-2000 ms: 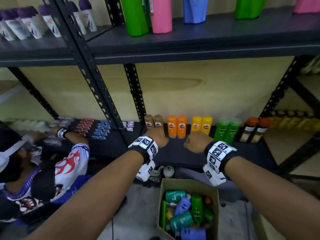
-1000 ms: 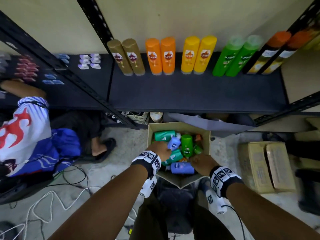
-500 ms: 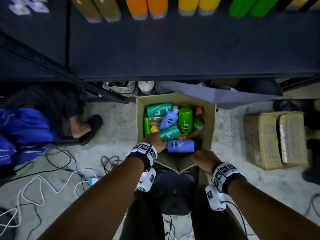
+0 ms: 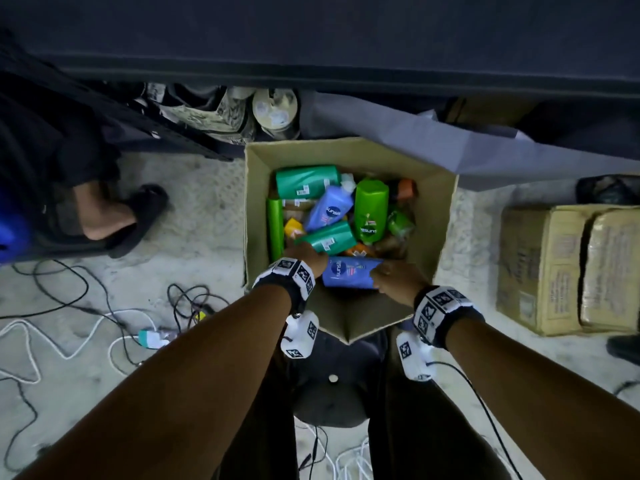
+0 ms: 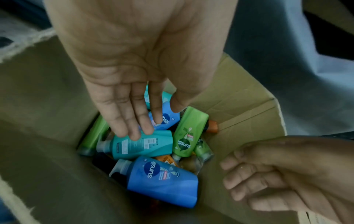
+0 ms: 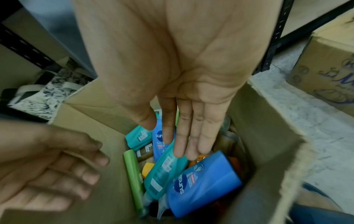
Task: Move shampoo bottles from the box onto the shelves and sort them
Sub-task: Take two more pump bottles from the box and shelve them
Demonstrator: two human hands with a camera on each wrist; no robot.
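Shelving (image 4: 311, 39) fills the top of the head view as a dark slab, its surface cut off, so no bottles placed on it can be seen from here. Below its front edge sits the open cardboard box (image 4: 440, 216) on the floor, the landmark for everything else. Inside the box lies a jumble of shampoo bottles, so most of the moving and sorting looks still to do. Nearest the person's side of the box lies a blue bottle (image 4: 349, 271) on its side; beyond it a teal bottle (image 4: 329, 237), and toward the far right of the box a green bottle (image 4: 370, 211). The left hand (image 4: 306, 252) reaches into the box with straight, spread fingers over the teal bottle; whether they touch it is unclear. The right hand (image 4: 394, 277) hovers at the blue bottle's end, fingers straight and together, gripping nothing. Deeper bottles in the box are half buried and hard to identify.
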